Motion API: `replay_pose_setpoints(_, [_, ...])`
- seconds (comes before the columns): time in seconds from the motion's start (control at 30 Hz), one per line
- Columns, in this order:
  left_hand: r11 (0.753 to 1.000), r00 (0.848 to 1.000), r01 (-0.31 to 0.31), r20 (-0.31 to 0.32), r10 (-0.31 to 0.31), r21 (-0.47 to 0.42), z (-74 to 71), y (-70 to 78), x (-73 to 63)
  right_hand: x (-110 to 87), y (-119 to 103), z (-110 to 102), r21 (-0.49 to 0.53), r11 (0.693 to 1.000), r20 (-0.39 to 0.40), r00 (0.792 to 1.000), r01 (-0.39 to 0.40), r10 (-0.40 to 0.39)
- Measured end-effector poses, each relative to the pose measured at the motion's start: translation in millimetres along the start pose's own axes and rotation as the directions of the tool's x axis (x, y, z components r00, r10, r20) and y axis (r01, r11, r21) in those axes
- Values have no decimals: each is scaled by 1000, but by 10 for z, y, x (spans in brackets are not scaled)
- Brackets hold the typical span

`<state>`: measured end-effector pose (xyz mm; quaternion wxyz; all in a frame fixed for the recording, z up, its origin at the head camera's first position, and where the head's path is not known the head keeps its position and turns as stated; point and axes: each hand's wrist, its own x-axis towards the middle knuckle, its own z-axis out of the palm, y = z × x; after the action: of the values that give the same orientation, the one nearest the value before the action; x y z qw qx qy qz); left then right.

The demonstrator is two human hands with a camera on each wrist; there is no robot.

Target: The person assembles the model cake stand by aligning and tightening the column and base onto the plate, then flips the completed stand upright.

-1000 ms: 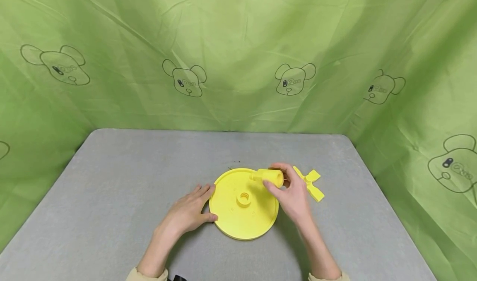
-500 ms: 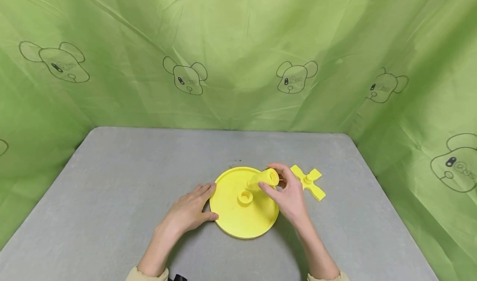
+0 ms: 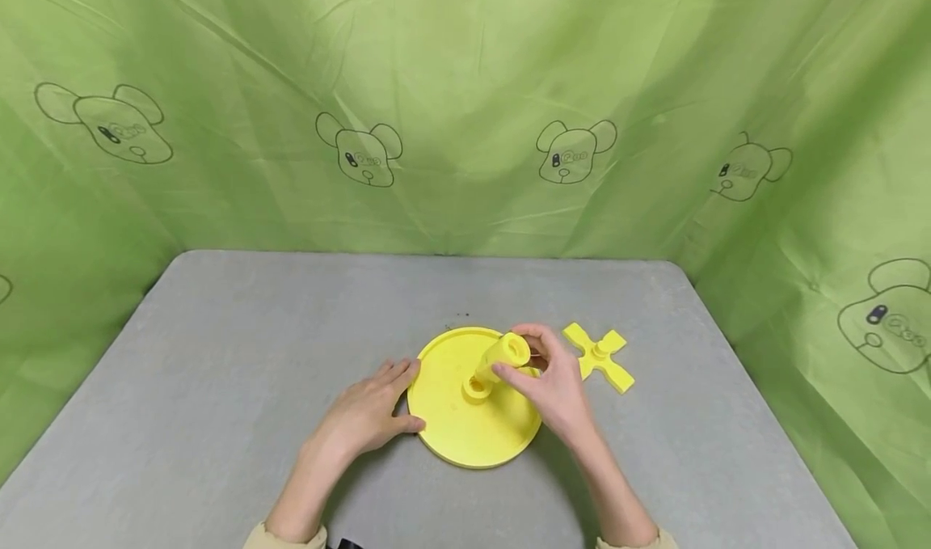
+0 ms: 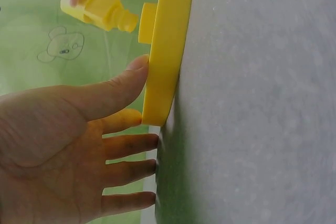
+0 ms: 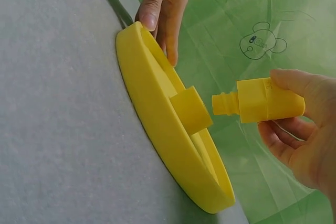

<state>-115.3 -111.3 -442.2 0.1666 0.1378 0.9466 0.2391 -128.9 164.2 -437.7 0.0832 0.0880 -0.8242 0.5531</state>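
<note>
A round yellow disc (image 3: 451,440) with a raised rim lies flat on the table, a hollow collar (image 5: 191,110) standing at its centre. My left hand (image 3: 367,411) rests against the disc's left edge, thumb and fingers spread and straight. Between thumb and fingers, my right hand (image 3: 556,379) holds a yellow cylindrical piece (image 5: 268,99) with a narrower threaded end. That end points down at the collar, tilted, and a small gap separates the two in both wrist views. The piece's upper end shows a hole.
A yellow cross-shaped piece (image 3: 600,353) with a central stub lies on the grey table (image 3: 291,314) right of the disc. Green cloth (image 3: 465,128) printed with bear faces hangs behind and at both sides. A few dark specks sit behind the disc.
The right hand has moved left and tipped the cylindrical piece from nearly level to steeper, bringing its threaded end over the collar. The left hand and disc have stayed in place.
</note>
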Motion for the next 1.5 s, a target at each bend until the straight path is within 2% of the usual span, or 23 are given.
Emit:
replay_pose_setpoints(0.23, [1000, 1000, 8, 6, -9, 14, 20, -12, -30, -49, 9, 55, -45, 996, 43, 997, 73, -71])
replay_pose_setpoints(0.5, [1000, 1000, 17, 0, -17, 20, 50, -19, -23, -84, -10, 86, -105, 988, 93, 990, 114, -105])
replay_pose_setpoints(0.9, [1000, 1000, 21, -13, -21, 9, 29, -6, -17, -52, -18, 135, -221, 942, 141, 964, 253, -226])
replay_pose_setpoints(1.33, [1000, 1000, 22, -16, -22, 15, 32, 2, -20, -66, 17, 154, -232, 938, 179, 959, 259, -220])
replay_pose_setpoints(1.5, [1000, 1000, 23, -14, -23, 14, 26, 7, -19, -64, -12, 125, -209, 954, 246, 956, 213, -160])
